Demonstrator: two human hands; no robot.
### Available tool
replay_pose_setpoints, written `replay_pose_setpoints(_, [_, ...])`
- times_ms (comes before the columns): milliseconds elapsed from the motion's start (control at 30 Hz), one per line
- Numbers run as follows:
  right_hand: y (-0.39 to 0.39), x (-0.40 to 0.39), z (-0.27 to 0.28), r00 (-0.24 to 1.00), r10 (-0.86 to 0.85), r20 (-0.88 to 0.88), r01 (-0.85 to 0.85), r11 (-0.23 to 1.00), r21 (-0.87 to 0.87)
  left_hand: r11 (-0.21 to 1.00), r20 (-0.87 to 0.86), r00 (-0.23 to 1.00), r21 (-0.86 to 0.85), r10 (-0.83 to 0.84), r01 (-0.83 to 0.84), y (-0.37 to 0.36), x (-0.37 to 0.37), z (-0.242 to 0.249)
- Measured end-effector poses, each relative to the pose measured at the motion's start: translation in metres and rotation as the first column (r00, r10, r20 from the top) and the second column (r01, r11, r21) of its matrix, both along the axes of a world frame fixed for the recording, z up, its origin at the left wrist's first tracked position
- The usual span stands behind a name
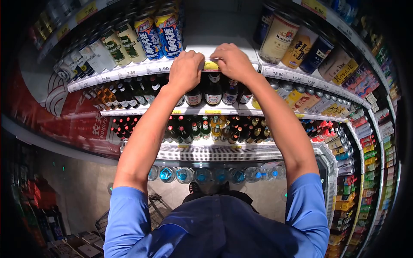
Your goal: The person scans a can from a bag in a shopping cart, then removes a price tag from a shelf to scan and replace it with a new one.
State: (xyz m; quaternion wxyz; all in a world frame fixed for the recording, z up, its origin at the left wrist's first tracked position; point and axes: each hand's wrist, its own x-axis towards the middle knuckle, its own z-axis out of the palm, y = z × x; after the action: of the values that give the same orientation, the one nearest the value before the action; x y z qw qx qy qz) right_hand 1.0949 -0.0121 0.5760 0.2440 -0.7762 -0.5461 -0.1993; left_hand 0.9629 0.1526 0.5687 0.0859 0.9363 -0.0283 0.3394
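Note:
Both bare hands are at the front edge of an upper cooler shelf point(241, 46). A small yellow price tag point(211, 65) sits on that edge between them. My left hand point(186, 69) has its fingers curled over the edge, with the fingertips at the tag's left end. On the other side, my right hand point(234, 62) is bent in a pinch at the tag's right end; its fingertips are partly hidden. Just left of my left hand stand blue and yellow cans point(168, 35). Dark beer bottles point(213, 92) stand on the shelf below my hands.
Tall cans point(278, 38) stand to the right on the upper shelf. Lower shelves carry rows of small bottles point(205, 128). Large water bottles point(185, 175) line the floor at the cooler's base. A shopping cart point(158, 208) is at lower left, and stocked shelves point(365, 155) curve along the right.

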Motion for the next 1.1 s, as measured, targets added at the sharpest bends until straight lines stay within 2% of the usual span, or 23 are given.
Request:
replay_pose_setpoints(33, [-0.01, -0.001, 0.003, 1.0, -0.01, 0.004, 0.01, 0.999, 0.045, 1.0, 0.014, 1.0, 0.025, -0.019, 0.019, 0.001, 0.0, -0.004])
replay_pose_setpoints(167, [-0.035, 0.008, -0.008, 0.998, -0.005, -0.063, 0.001, 0.998, -0.066, 0.997, 0.034, 0.998, 0.064, -0.051, 0.049, 0.001, -0.002, -0.014])
replay_pose_setpoints(267, [-0.04, 0.002, -0.003, 0.997, -0.038, 0.066, 0.039, 0.999, -0.012, 0.993, 0.014, 0.999, 0.11, -0.047, 0.045, -0.004, 0.0, -0.007])
replay_pose_setpoints(300, [-0.044, 0.002, -0.002, 0.997, -0.058, 0.042, 0.057, 0.998, 0.016, 0.99, 0.008, 0.999, 0.136, -0.043, 0.042, -0.005, 0.001, -0.004])
replay_pose_setpoints(367, [-0.052, 0.002, 0.002, 0.996, -0.088, -0.002, 0.088, 0.993, 0.072, 0.994, 0.033, 0.998, 0.097, -0.056, 0.053, -0.005, 0.001, -0.012])
replay_pose_setpoints(467, [-0.065, 0.008, -0.014, 0.997, -0.078, 0.002, 0.078, 0.997, -0.008, 0.994, 0.027, 0.997, 0.091, -0.068, 0.065, -0.005, -0.001, -0.011])
replay_pose_setpoints(567, [-0.07, 0.007, -0.012, 0.997, -0.08, -0.009, 0.08, 0.995, 0.056, 0.994, -0.002, 0.996, 0.061, -0.086, 0.086, -0.003, 0.002, -0.007])
replay_pose_setpoints(667, [-0.07, 0.007, -0.016, 0.997, -0.078, 0.002, 0.078, 0.997, 0.007, 0.994, -0.056, 0.993, 0.027, -0.103, 0.105, 0.001, 0.004, -0.001])
replay_pose_setpoints(767, [-0.069, 0.003, -0.013, 0.994, -0.085, 0.071, 0.078, 0.993, 0.087, 0.996, -0.096, 0.991, 0.004, -0.093, 0.094, -0.001, 0.005, -0.001])
replay_pose_setpoints(867, [-0.067, 0.003, -0.02, 0.995, -0.069, 0.078, 0.07, 0.997, -0.018, 0.996, -0.048, 0.995, 0.028, -0.088, 0.09, -0.001, 0.007, -0.002])
replay_pose_setpoints(900, [-0.067, -0.004, -0.013, 0.993, -0.111, 0.04, 0.114, 0.991, -0.065, 0.995, -0.019, 0.996, 0.041, -0.09, 0.091, -0.003, 0.007, -0.001])
replay_pose_setpoints(1000, [-0.067, -0.011, -0.005, 0.989, -0.117, 0.092, 0.11, 0.991, 0.08, 0.991, -0.048, 0.998, 0.12, -0.051, 0.057, -0.006, 0.009, 0.003])
replay_pose_setpoints(1100, [-0.075, -0.015, -0.007, 0.989, -0.106, 0.102, 0.101, 0.993, 0.053, 0.992, -0.027, 0.999, 0.125, -0.031, 0.034, -0.006, 0.009, 0.0])
